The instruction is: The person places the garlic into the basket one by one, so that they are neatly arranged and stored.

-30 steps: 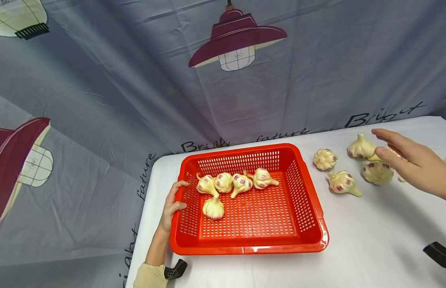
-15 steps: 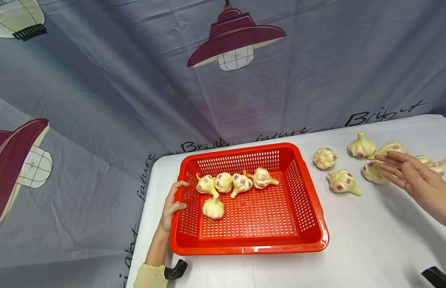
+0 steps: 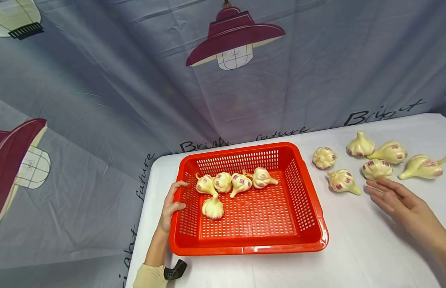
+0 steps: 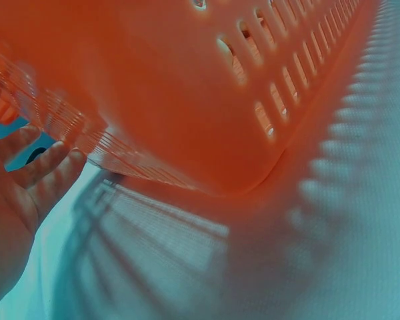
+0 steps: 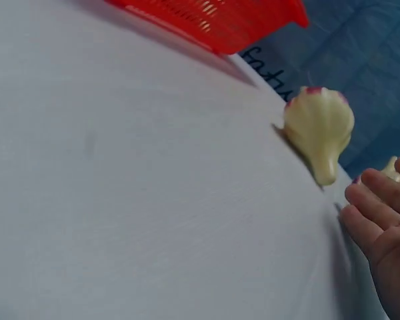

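Note:
My left hand holds the left rim of a red plastic basket, thumb and a finger lapping over the edge. In the left wrist view, other fingers lie against the basket's outer wall. Inside the basket several garlic bulbs sit towards the left and back. My right hand is over the table at the right, fingers loosely extended and holding nothing. Its fingertips are right by a garlic bulb. Another bulb lies to their left, its stem pointing towards the hand.
More garlic lies on the white-clothed table: a bulb near the basket, an upright one, one beside it and one far right. A grey curtain printed with lamps stands behind the table.
My right hand has come down and nearer to me from above the right-hand garlic, uncovering the bulbs behind it. My left hand and the basket have stayed in place.

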{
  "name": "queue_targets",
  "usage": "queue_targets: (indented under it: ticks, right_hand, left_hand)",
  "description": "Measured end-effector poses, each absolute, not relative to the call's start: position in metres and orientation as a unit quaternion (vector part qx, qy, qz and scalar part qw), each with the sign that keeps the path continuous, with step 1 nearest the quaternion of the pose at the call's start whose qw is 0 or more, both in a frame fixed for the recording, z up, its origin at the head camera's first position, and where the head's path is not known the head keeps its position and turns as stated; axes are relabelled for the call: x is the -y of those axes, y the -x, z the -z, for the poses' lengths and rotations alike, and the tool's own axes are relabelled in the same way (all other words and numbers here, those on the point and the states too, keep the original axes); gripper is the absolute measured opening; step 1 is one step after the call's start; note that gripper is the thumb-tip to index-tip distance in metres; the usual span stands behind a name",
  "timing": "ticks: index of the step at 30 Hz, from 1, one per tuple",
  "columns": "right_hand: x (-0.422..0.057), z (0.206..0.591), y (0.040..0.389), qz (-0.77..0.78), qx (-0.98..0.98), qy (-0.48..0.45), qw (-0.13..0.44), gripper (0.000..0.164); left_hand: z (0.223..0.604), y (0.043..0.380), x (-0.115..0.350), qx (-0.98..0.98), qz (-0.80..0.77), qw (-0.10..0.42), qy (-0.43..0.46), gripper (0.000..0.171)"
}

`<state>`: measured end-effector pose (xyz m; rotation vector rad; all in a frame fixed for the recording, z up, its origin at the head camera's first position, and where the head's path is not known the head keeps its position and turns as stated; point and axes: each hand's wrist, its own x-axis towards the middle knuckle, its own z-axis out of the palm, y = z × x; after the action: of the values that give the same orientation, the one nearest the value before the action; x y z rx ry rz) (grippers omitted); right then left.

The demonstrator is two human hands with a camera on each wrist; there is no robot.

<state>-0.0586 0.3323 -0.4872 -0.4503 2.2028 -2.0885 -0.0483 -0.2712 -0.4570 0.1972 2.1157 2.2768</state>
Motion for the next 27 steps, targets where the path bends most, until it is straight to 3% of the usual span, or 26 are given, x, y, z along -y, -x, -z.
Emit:
queue_targets:
  ticks: [5,11,21,27]
  right_hand:
    - [-0.327,0.495,0.051,0.605,-0.791,0.085,0.018,0.058]
    - [-0.318,0.495,0.056,0.690,-0.714,0.119,0.022,0.068]
    - [-0.287,0.490,0.080,0.530,-0.842,0.102,0.007,0.094]
    - [-0.272,0.488,0.099,0.498,-0.858,0.127,-0.012,0.096]
  left_hand:
    - [0.457,0.048,0.271,-0.684,-0.727,0.012,-0.063,0.059]
    - [0.457,0.048,0.271,-0.682,-0.728,0.011,-0.067,0.060]
    - [0.458,0.048,0.271,-0.681,-0.729,0.012,-0.067,0.059]
    - [0.457,0.048,0.273,-0.671,-0.738,0.018,-0.070,0.058]
